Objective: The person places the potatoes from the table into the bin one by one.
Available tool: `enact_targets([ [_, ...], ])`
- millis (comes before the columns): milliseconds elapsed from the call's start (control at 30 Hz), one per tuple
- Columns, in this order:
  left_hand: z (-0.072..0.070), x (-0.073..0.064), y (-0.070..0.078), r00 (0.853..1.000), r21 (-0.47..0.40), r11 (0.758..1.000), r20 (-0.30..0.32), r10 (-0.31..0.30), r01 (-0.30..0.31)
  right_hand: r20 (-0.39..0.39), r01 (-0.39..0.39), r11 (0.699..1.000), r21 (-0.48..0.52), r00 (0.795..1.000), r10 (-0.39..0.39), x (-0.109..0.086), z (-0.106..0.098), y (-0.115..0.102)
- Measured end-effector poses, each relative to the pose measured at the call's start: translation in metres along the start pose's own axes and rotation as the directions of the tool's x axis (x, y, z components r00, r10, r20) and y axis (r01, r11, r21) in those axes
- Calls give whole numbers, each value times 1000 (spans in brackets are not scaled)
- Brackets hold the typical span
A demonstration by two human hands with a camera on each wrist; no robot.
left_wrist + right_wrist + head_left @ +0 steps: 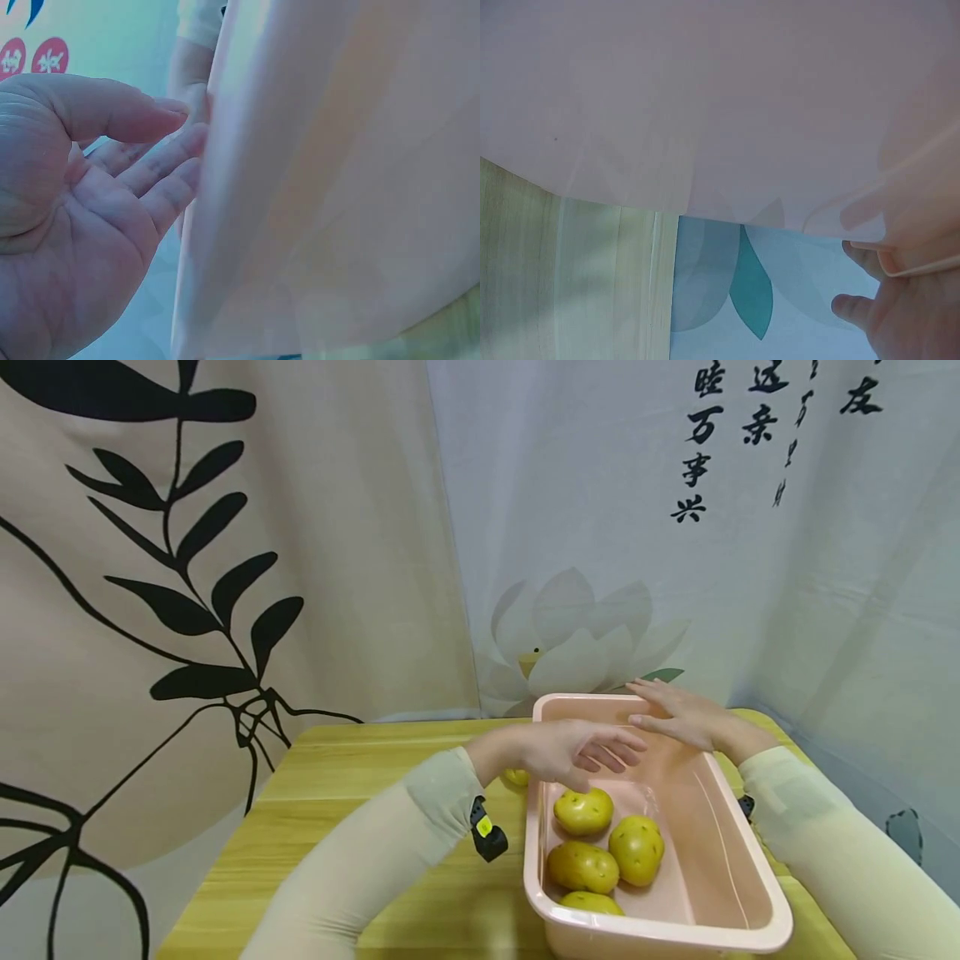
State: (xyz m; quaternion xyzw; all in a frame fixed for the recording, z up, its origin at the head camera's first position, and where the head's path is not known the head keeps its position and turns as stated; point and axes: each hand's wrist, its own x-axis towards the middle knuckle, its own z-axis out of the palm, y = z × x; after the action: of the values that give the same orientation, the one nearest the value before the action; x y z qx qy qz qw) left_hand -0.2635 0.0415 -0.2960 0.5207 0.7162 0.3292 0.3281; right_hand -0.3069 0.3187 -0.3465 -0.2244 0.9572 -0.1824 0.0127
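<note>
A pink plastic tub stands on the table, with several yellow-brown potatoes lying inside it, among them one potato near the middle. Over its left rim my left hand hovers above the potatoes, fingers loosely extended and nothing in them. In the left wrist view the palm shows bare beside the tub's wall. My right hand is at the far right rim, fingers stretched out and holding nothing. From the right wrist, that hand appears by the rim; whether it touches is unclear.
Left of the tub, a yellow object is partly hidden by the left wrist. The wooden table extends to the left. Behind it hangs a printed curtain. A black wrist device is strapped to the left wrist.
</note>
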Motion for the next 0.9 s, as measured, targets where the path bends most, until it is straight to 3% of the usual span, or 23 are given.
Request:
enact_targets([
  [267,-7,-12,2,999,37,999,-46,-10,12,4,-10,1000,4,1000,10,-1,-2,-4],
  [900,-23,-44,-2,986,34,998,-158,-46,52,18,-22,1000,9,1000,22,0,-2,-2],
])
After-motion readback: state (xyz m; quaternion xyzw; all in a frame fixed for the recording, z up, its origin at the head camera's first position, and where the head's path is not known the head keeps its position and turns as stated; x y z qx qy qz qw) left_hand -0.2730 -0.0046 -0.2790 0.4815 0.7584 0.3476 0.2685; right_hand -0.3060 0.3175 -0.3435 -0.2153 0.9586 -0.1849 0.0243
